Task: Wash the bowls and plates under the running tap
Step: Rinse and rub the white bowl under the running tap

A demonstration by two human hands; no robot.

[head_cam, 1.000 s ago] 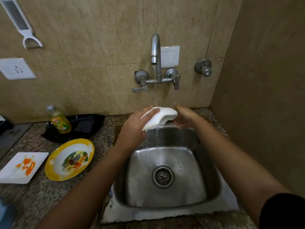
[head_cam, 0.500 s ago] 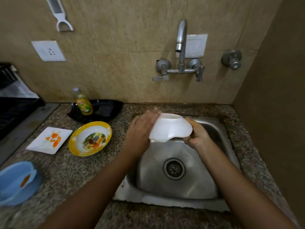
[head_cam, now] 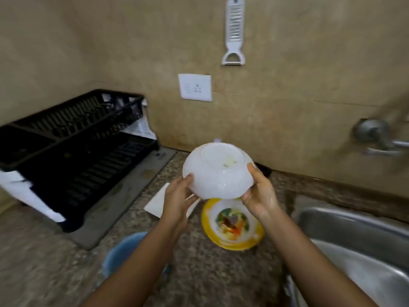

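Head view, ordered from largest item to smallest. Your granite countertop (head_cam: 44, 262) fills the near field, and the tan tiled wall (head_cam: 110, 41) closes the far side. At far left stands a black dish rack (head_cam: 73, 138) on a grey drainer mat (head_cam: 124, 196). At near right you see part of the steel sink (head_cam: 358, 240), and above it, blurred at the right edge, the tap fittings (head_cam: 374, 134) on the wall.

You hold the white bowl (head_cam: 218, 171) upside down, its base ring facing up, in mid-air over the counter, left of the sink and right of the rack. Your left hand (head_cam: 179, 198) grips the bowl's left lower wall, thumb on the outer wall; the other fingers are hidden under the rim. Your right hand (head_cam: 259, 193) grips the right lower wall, thumb laid up the outer wall; its skin looks wet.

Directly below the bowl, on the counter, lies the yellow-rimmed plate (head_cam: 232, 224), with a coloured picture and food residue in its centre. Just left of it, partly hidden by your left hand, lies a white square plate (head_cam: 157, 202). Nearer to you, under your left forearm, sits a blue bowl (head_cam: 119, 255); you see only part of it.

On the wall, a white socket plate (head_cam: 195, 87) is mounted above the bowl, and a white grater-peeler (head_cam: 234, 29) hangs higher and to the right.
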